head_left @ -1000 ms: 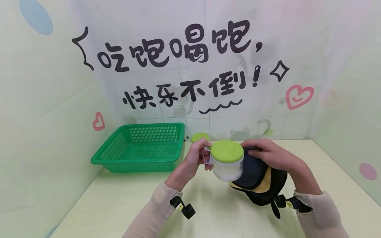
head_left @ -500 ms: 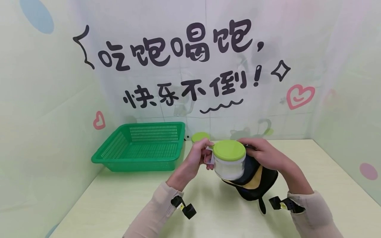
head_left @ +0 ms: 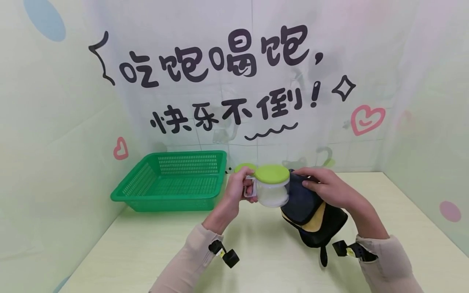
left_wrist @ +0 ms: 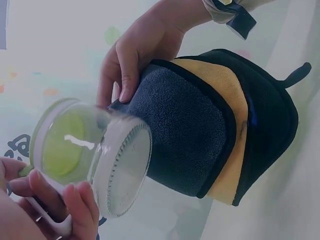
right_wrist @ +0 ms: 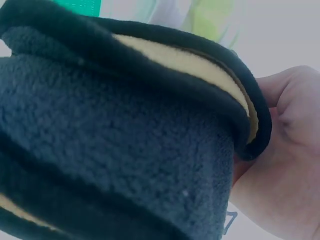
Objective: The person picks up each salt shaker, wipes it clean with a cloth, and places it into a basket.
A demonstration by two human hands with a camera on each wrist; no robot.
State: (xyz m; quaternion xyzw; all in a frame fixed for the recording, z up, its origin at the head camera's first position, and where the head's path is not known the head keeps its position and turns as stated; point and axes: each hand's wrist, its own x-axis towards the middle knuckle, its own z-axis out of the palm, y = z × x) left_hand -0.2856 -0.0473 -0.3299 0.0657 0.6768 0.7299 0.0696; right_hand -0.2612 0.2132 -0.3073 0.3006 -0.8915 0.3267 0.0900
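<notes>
My left hand (head_left: 234, 191) grips the handle of a clear glass jar (head_left: 272, 196) with a green lid (head_left: 272, 173), raised above the table. White shows in the lower part of the jar. To its right, my right hand (head_left: 331, 189) holds a folded dark blue and yellow cloth (head_left: 298, 201) with black edging and a hanging loop. In the left wrist view the cloth (left_wrist: 180, 130) lies against or just behind the jar (left_wrist: 122, 165); I cannot tell whether they touch. The cloth (right_wrist: 115, 135) fills most of the right wrist view, draped from the right hand (right_wrist: 295, 130).
A green plastic basket (head_left: 166, 203) with slotted sides stands at the back left of the pale table (head_left: 146, 252). Another green lid (head_left: 244, 167) shows behind my left hand, its body mostly hidden. A printed curtain (head_left: 205, 24) hangs behind the table.
The cloth first came left behind the jar, then moved back slightly right. The jar has risen a little in the head view, shifted left and tipped, so its lid looks flatter.
</notes>
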